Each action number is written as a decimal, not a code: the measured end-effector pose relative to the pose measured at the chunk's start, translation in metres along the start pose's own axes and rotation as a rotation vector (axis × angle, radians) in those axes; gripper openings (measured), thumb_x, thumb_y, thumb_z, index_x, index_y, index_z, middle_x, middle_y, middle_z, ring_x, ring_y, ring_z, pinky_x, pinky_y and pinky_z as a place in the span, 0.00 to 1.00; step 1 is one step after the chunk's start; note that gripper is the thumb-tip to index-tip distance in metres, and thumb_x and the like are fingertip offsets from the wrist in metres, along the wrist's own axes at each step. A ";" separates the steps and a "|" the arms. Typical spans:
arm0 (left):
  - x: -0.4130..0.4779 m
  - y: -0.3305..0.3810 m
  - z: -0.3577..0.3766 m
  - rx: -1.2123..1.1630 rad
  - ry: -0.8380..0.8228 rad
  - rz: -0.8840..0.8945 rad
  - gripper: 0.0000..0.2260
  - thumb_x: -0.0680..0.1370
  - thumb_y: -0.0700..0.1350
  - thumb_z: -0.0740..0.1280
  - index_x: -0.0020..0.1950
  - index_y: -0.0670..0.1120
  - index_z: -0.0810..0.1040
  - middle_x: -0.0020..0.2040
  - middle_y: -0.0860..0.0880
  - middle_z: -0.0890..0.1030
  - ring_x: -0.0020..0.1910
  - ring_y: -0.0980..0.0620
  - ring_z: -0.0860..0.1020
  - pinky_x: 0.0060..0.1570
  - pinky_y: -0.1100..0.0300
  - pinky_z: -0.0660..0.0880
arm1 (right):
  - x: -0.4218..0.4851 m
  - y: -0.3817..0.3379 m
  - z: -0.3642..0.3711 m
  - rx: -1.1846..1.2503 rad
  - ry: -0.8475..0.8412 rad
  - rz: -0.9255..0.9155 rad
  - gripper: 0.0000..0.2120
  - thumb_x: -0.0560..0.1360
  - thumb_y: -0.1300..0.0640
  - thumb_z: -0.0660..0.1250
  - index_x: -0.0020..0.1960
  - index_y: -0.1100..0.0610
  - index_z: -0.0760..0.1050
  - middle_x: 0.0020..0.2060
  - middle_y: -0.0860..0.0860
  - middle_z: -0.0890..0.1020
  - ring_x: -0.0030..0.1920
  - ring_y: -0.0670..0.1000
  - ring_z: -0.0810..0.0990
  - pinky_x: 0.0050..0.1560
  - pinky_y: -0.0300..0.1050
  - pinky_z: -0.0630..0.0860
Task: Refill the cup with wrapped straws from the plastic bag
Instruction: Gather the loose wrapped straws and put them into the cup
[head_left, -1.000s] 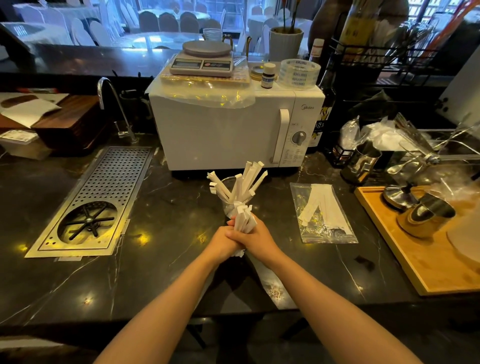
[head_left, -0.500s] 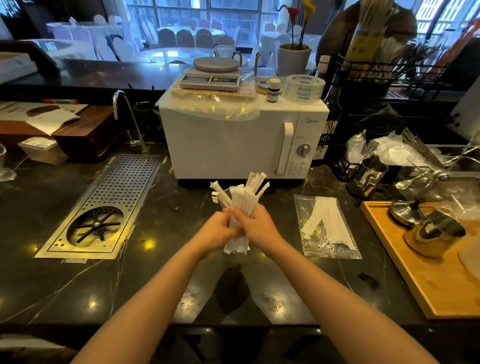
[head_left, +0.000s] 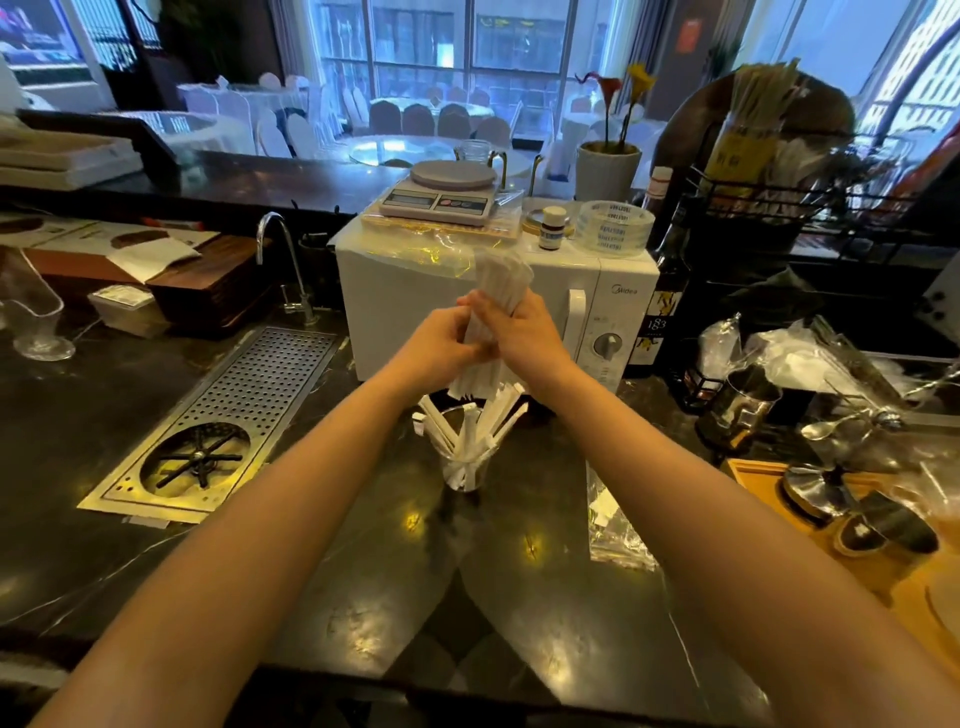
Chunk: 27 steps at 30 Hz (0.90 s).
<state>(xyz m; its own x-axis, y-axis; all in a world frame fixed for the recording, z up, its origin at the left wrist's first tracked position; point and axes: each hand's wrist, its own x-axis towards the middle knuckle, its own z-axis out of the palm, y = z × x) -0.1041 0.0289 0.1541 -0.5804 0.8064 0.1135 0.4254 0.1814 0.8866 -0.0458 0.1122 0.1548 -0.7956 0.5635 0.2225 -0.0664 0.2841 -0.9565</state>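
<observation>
Two bare forearms reach out from the bottom edge over the dark, glossy counter (head_left: 363, 597), converging toward the middle. On the counter below the hands stands the clear cup (head_left: 466, 470), already holding a loose fan of wrapped straws (head_left: 470, 423) that lean outward in several directions. To the right of the cup the plastic bag (head_left: 615, 525) lies flat on the counter, partly hidden by the right forearm, with a few white wrappers visible inside it. Above the cup, both hands are closed around one upright bundle of wrapped straws (head_left: 493, 317): the left hand (head_left: 441, 343) clenches the lower part from the left, and the right hand (head_left: 524, 332) wraps the bundle from the right, just beside and touching the left. The bundle's lower ends hang just above the straws in the cup, and its blurred top rises in front of the white microwave (head_left: 613, 291). To the left a perforated metal drain tray (head_left: 223, 421) is set into the counter, with a curved tap (head_left: 283, 260) behind it. At the right sits a wooden board (head_left: 883, 561) carrying metal bar tools. A kitchen scale (head_left: 441, 195) rests on top of the microwave.
</observation>
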 end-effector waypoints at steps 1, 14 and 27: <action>0.003 0.001 -0.001 -0.009 0.007 -0.001 0.11 0.75 0.36 0.64 0.57 0.36 0.74 0.48 0.45 0.77 0.50 0.50 0.76 0.56 0.54 0.73 | 0.003 -0.001 0.000 -0.003 -0.001 0.005 0.14 0.78 0.59 0.59 0.59 0.66 0.73 0.57 0.62 0.79 0.51 0.49 0.76 0.41 0.30 0.71; 0.033 -0.045 0.006 -0.051 -0.064 -0.147 0.17 0.76 0.37 0.63 0.65 0.40 0.69 0.61 0.38 0.77 0.61 0.43 0.75 0.56 0.56 0.71 | 0.028 0.040 0.017 -0.056 0.007 0.205 0.15 0.78 0.57 0.59 0.62 0.64 0.70 0.58 0.64 0.77 0.59 0.59 0.76 0.50 0.43 0.73; 0.036 -0.083 0.010 0.042 -0.020 -0.104 0.16 0.75 0.37 0.65 0.63 0.44 0.70 0.58 0.42 0.77 0.59 0.44 0.76 0.54 0.55 0.75 | 0.025 0.072 0.017 -0.277 -0.038 0.138 0.12 0.77 0.57 0.61 0.59 0.61 0.71 0.48 0.51 0.74 0.49 0.48 0.73 0.38 0.29 0.68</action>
<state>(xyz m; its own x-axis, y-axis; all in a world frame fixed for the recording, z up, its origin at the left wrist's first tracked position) -0.1539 0.0485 0.0802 -0.6095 0.7927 0.0125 0.3921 0.2877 0.8738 -0.0802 0.1336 0.0888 -0.8081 0.5833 0.0819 0.2064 0.4106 -0.8881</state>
